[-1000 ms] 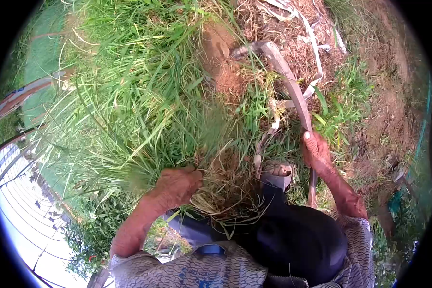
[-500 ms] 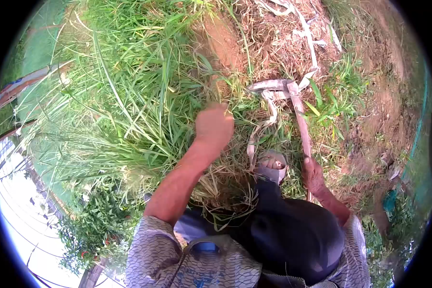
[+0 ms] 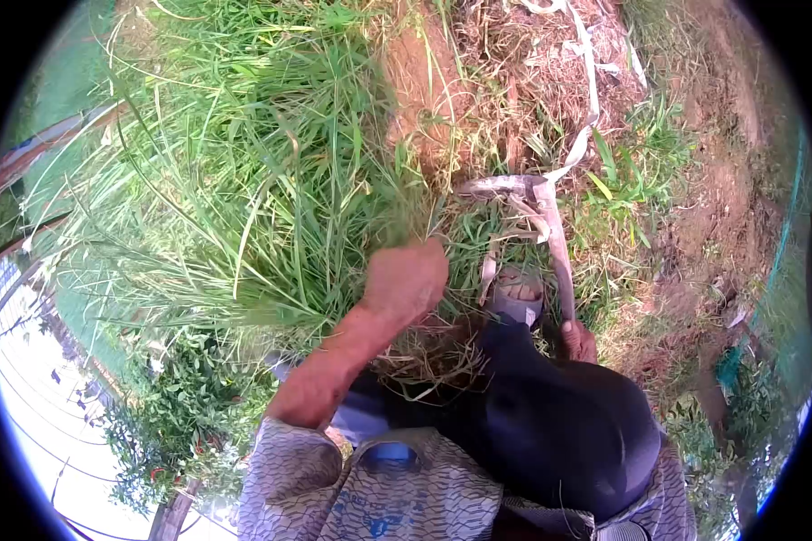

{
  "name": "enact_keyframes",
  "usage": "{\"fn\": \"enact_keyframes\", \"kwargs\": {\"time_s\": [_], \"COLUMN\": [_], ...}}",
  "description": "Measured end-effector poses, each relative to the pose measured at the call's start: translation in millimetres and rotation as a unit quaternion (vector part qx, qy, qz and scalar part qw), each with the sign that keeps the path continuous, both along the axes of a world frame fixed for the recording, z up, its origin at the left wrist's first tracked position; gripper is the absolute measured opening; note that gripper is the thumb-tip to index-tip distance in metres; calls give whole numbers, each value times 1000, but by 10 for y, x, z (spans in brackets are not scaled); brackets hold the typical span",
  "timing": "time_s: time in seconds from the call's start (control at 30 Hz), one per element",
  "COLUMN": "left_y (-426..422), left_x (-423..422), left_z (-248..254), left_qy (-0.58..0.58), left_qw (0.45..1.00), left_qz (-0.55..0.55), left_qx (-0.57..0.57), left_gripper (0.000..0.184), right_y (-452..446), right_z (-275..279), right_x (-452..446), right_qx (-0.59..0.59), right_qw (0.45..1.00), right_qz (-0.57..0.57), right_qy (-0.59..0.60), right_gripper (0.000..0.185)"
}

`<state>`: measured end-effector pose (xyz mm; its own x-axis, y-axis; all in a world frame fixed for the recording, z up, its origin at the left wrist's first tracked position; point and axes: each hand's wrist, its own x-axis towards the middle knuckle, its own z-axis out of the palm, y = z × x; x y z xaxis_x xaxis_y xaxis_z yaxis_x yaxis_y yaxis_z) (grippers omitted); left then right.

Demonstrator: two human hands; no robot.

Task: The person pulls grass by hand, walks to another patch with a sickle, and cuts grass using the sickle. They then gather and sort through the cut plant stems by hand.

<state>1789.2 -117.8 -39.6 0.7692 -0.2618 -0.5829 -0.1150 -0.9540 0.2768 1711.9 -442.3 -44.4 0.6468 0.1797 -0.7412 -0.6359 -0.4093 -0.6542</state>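
My left hand (image 3: 408,284) is closed in a fist low among the green grass (image 3: 320,207), with blades bunched and blurred right by the fingers. It appears to grip some of that grass, though the fingertips are hidden. On the other side, my right hand (image 3: 579,343) wraps round the lower wooden handle of a hand hoe (image 3: 558,252), partly hidden by my knee. The hoe's narrow head points left, over the soil and weeds just beyond my foot (image 3: 520,296). A pale strip (image 3: 585,140) passes by the top of the handle.
Dry cut grass (image 3: 424,361) lies between my legs. Bare reddish soil (image 3: 424,81) and dry straw (image 3: 496,54) are ahead. A leafy bush with red fruits (image 3: 185,415) stands at the left, and a teal cord (image 3: 788,225) runs along the right.
My left fist has come down toward my body. The hoe has shifted slightly left and closer, and my right hand now sits more behind my knee.
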Motion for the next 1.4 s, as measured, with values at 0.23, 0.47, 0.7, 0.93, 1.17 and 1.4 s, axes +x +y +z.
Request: {"fn": "enact_keyframes", "kwargs": {"time_s": [0.23, 0.47, 0.7, 0.93, 1.17, 1.4], "left_y": [316, 762, 347, 794, 911, 797], "left_x": [-15, -994, 540, 1352, 1223, 333], "left_z": [93, 392, 698, -392, -569, -10], "left_qy": [56, 254, -63, -152, -47, 217], "left_qw": [998, 966, 997, 966, 990, 956], "left_qz": [31, -58, 21, -42, 14, -166], "left_qx": [-13, 4, 39, 203, 131, -110], "left_gripper": [22, 25, 43, 41, 25, 9], "right_y": [650, 2, 1162, 715, 1417, 724], "right_z": [-141, 67, -62, -175, -209, -154], "right_x": [1105, 117, 1797, 1093, 2003, 1372], "right_qx": [-93, -53, 26, -8, -31, -16], "right_qw": [993, 984, 998, 980, 999, 998], "right_qz": [35, 27, -58, -52, -17, -9], "right_qy": [66, 165, 18, 191, 4, 57], "right_gripper": [62, 65, 45, 51, 60, 57]}}
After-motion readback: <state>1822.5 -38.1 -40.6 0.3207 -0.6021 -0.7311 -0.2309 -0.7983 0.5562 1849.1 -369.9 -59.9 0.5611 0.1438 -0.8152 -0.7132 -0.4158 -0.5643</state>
